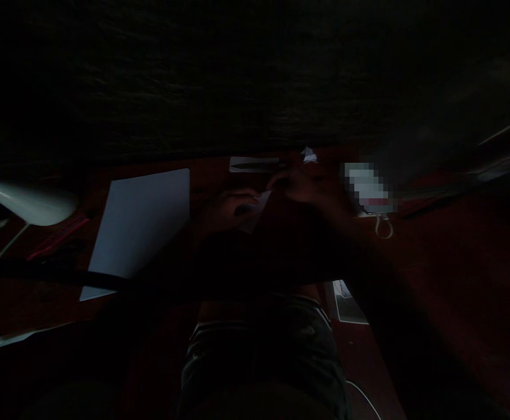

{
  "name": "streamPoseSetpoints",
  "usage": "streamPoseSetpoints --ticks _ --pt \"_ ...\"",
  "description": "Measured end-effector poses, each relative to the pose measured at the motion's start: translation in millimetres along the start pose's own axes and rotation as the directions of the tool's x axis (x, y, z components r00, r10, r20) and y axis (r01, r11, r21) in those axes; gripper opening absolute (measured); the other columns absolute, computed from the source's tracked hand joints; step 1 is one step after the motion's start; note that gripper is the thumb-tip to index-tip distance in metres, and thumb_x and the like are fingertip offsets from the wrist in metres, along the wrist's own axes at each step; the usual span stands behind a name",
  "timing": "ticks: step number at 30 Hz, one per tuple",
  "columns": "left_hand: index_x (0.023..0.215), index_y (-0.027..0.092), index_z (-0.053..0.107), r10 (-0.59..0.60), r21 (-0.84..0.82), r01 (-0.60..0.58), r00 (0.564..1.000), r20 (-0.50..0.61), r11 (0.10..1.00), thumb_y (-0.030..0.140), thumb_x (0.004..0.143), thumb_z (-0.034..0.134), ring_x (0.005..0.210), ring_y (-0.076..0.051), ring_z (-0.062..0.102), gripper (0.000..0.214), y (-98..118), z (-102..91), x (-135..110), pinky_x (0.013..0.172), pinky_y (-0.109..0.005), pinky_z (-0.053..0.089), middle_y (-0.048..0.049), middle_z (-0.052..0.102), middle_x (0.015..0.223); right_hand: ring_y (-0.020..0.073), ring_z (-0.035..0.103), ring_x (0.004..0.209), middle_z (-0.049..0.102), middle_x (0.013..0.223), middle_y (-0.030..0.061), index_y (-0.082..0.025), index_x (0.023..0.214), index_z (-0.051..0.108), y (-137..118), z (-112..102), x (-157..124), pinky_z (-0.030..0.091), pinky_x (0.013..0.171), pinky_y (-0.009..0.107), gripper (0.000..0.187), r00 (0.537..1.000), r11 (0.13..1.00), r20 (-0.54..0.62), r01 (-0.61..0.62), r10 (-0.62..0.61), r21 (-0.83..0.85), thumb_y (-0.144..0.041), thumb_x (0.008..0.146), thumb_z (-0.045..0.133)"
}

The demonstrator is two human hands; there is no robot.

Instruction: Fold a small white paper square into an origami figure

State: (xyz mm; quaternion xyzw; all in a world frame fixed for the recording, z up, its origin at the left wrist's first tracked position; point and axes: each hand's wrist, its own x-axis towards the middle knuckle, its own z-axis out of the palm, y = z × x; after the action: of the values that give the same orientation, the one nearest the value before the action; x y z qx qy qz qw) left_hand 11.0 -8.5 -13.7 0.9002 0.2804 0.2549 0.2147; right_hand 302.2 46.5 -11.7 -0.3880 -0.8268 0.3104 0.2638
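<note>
The light is very dim. My left hand (231,209) is closed on a small piece of white paper (257,213), thumb and fingers at its upper left edge. At the paper's upper right corner are the curled fingers of my right hand (297,185); they look pinched there, though darkness blurs the exact contact. Just beyond both hands lies a dark, pointed blade-like object (252,166) on a white strip (233,160). A crumpled scrap of paper (310,155) sits behind my right hand.
Left of my hands lies a large white sheet (147,216). Further left are a pale cone-shaped object (34,204) and a red strip-like item (60,236). A blurred-out pale object (369,186) with a looped cord (384,227) rests at right on the reddish table (434,251).
</note>
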Motion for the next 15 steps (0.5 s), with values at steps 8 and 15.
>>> streamPoseSetpoints --ticks 8,15 --pt "0.125 0.024 0.088 0.025 -0.007 -0.025 1.000 0.010 1.000 0.028 0.108 0.073 0.134 -0.028 0.080 0.023 -0.7 0.6 0.2 0.122 -0.045 0.063 -0.0097 0.083 0.145 0.0272 0.083 0.104 0.091 0.110 0.0075 -0.023 0.098 0.091 1.5 2.8 0.6 0.063 0.100 0.041 0.024 0.998 0.996 -0.055 -0.008 0.003 -0.085 -0.012 0.090 0.071" --pt "0.123 0.023 0.089 0.021 -0.035 -0.020 1.000 0.021 0.999 0.027 0.109 0.072 0.132 -0.027 0.081 0.022 1.6 -0.5 1.4 0.121 -0.046 0.064 -0.0102 0.085 0.142 0.0253 0.080 0.099 0.090 0.105 0.0067 -0.023 0.092 0.089 -4.3 0.4 0.1 0.061 0.097 0.039 0.020 0.998 0.993 -0.048 -0.052 0.047 -0.102 -0.013 0.092 0.072"
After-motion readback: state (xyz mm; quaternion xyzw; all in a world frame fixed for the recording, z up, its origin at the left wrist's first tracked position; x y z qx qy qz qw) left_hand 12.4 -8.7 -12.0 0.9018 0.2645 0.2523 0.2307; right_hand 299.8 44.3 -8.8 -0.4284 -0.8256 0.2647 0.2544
